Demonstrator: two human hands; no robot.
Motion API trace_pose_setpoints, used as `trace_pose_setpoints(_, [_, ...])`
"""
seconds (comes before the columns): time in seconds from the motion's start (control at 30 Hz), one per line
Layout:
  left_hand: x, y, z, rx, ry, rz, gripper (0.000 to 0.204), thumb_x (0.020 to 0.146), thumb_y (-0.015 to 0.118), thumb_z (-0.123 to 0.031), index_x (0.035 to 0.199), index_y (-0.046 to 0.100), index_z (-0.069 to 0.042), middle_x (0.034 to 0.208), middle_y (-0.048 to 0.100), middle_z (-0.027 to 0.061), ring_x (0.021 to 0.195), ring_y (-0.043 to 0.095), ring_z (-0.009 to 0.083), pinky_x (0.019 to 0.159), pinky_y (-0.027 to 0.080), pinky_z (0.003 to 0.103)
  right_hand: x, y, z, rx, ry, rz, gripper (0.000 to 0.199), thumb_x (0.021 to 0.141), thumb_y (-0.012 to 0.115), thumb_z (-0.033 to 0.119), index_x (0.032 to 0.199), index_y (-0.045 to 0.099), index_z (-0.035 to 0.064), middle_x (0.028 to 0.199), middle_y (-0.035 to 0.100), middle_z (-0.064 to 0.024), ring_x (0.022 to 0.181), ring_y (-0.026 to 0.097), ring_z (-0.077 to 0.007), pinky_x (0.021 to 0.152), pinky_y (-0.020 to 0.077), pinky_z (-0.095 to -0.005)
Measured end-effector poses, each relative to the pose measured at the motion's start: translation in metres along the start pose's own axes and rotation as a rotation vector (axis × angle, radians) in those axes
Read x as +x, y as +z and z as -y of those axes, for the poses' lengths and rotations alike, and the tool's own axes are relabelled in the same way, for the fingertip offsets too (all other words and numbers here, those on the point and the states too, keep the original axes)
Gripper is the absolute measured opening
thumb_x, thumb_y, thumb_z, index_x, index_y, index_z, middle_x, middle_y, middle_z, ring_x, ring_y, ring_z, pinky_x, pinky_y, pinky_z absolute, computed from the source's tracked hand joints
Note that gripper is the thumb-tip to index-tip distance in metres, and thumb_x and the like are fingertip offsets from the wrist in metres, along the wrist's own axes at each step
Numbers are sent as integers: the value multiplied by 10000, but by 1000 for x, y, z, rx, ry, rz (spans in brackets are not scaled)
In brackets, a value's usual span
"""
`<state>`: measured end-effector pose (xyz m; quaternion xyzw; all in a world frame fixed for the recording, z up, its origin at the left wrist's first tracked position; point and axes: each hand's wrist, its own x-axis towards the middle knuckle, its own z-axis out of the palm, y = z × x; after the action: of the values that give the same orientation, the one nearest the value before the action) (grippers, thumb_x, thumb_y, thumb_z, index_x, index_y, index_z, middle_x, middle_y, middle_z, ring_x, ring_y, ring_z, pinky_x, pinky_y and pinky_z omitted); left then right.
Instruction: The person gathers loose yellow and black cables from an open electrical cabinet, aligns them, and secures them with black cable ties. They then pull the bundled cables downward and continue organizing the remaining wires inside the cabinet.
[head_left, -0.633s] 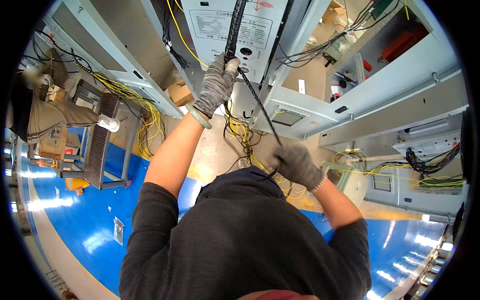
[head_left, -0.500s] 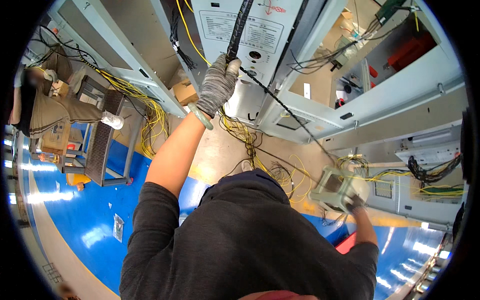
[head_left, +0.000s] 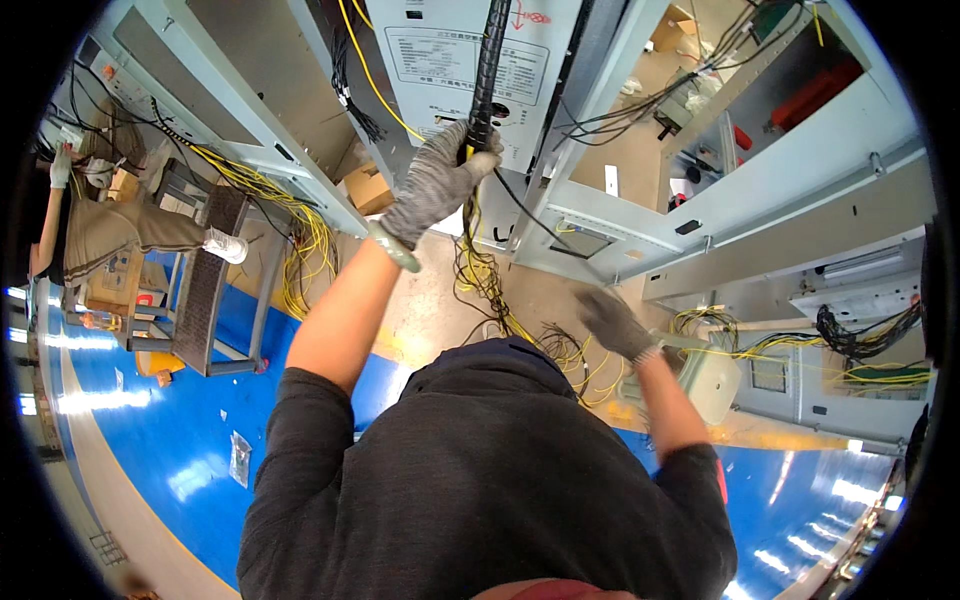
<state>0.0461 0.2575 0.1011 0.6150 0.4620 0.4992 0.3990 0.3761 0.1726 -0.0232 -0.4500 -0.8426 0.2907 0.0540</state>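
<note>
My left hand (head_left: 440,185), in a grey knit glove, is closed around a cable bundle (head_left: 490,75) sheathed in black spiral wrap. Below the grip, yellow and black wires (head_left: 480,265) hang toward the floor. A thin black strand (head_left: 535,212) slants from beside this hand down to the right. My right hand (head_left: 615,322), also gloved, is in the air left of a pale green plastic stool (head_left: 712,385). Motion smears its fingers, so whether it holds the strand cannot be made out. In front stands a grey cabinet panel (head_left: 420,60) with a printed diagram.
Open cabinet frames (head_left: 760,210) stand to the right, with black wires across them. At left are yellow cables (head_left: 310,245), a metal step platform (head_left: 210,280) and another person (head_left: 130,215). A cardboard box (head_left: 367,188) sits inside the cabinet.
My right hand has left the stool and swung up and to the left. My left hand keeps its grip on the bundle, slightly lower and further right. The long strand has shifted.
</note>
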Motion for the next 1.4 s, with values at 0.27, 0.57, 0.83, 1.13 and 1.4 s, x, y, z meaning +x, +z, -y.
trace_pose_setpoints(0.27, [2, -7, -22, 929, 297, 45, 280, 834, 519, -56, 1110, 555, -29, 936, 593, 171, 852, 591, 241, 759, 473, 331, 148, -35, 150, 563, -139, -598, 348, 833, 576, 250, 1074, 487, 15, 871, 582, -149, 767, 560, -228, 703, 465, -343])
trace_pose_setpoints(0.57, [-19, -2, 0, -782, -387, 202, 335, 893, 548, -196, 1198, 507, -63, 896, 630, 107, 650, 563, 92, 535, 461, 233, 169, -1, 130, 455, -46, -512, 331, 916, 460, 299, 1055, 477, -1, 770, 595, -194, 676, 606, -312, 597, 484, -405])
trace_pose_setpoints(0.83, [-8, 13, -21, 0, -358, 165, 265, 880, 583, -215, 1071, 598, -32, 888, 638, 39, 783, 578, 91, 685, 475, 248, 155, -25, 135, 401, -114, -172, 337, 833, 580, 257, 1054, 492, 18, 856, 619, -141, 744, 616, -262, 674, 486, -379])
trace_pose_setpoints(1.13, [3, -16, 22, 28, -176, -113, 124, 838, 582, -152, 913, 552, -58, 689, 525, 8, 631, 487, 93, 616, 428, 248, -90, -5, 11, -251, 367, 266, 404, 775, 609, 318, 1111, 563, 98, 1026, 602, -155, 966, 569, -304, 839, 437, -411])
trace_pose_setpoints(1.4, [12, -10, 37, -22, -139, -277, 126, 836, 541, -67, 955, 557, -29, 816, 613, 60, 721, 575, 115, 681, 476, 267, -440, -17, -255, -412, 1643, 223, 353, 850, 518, 306, 1134, 573, 103, 1099, 599, -139, 1047, 556, -281, 906, 422, -399])
